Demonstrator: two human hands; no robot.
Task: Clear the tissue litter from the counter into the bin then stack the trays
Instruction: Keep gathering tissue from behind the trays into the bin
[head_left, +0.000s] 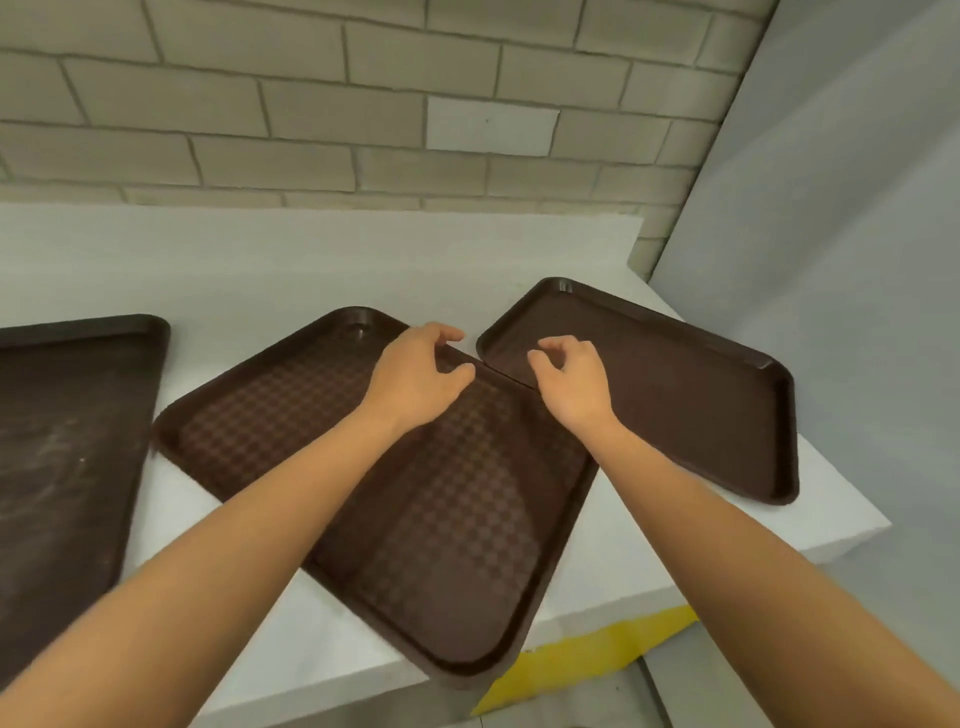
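Three dark brown trays lie flat on the white counter (322, 270). The middle tray (447, 525) has a checkered surface and sits at an angle, with its near corner jutting past the counter's front edge. The right tray (675, 405) almost touches its far right rim. The left tray (57, 447) is cut off by the frame. My left hand (415, 379) hovers over the middle tray's far right rim, fingers loosely curled, holding nothing. My right hand (571, 379) is over the right tray's near left rim, fingers also curled and empty. No tissue is in view.
A tiled wall (311, 104) backs the counter and a grey wall panel (831, 260) closes it on the right. A yellow patch (571, 660) shows below the counter's front edge. No bin is in view.
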